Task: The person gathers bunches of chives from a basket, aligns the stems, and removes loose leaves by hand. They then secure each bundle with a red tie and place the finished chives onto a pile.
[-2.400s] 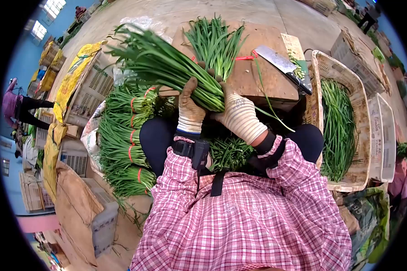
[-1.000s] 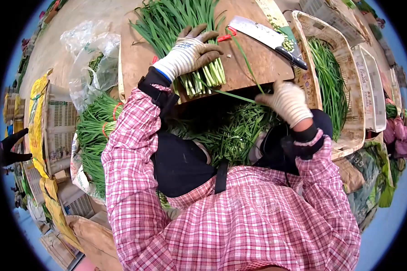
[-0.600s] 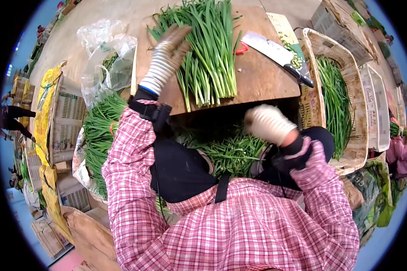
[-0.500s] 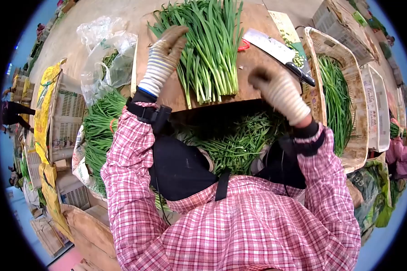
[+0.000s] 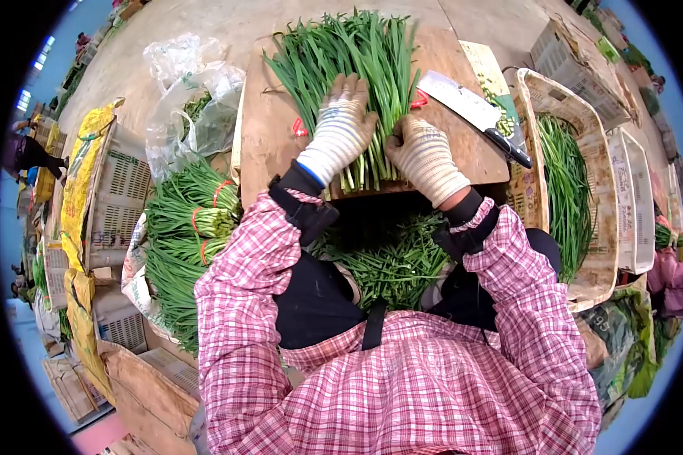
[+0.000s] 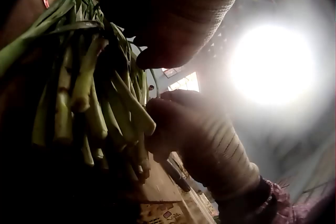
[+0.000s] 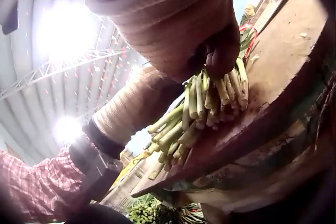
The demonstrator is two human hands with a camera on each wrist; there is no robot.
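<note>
A loose bundle of garlic chives [image 5: 349, 49] lies on the wooden board [image 5: 467, 148], cut ends toward the person. My gloved left hand [image 5: 338, 133] rests on its left side, fingers extended along the leaves. At the right edge of the stems, my gloved right hand [image 5: 426, 155] has curled fingers and pinches at the chives. The right wrist view shows the right hand's [image 7: 168, 29] thumb and fingertip together just above the pale stem ends [image 7: 226, 90]. In the left wrist view, the right hand [image 6: 197, 140] is against the stems. A red tie [image 5: 300, 127] shows left of the bundle.
A cleaver [image 5: 463, 102] lies on the board's right, beside chopped bits. A crate [image 5: 611, 220] of long chives stands right. Tied chive bunches [image 5: 178, 265] and a clear plastic bag [image 5: 197, 106] are left. Trimmings [image 5: 395, 265] lie between the knees.
The handheld bunch was laid on the board, and the loose long leaf left the right hand. Both hands have since come in to the bundle, left onto the leaves, right to the stems.
</note>
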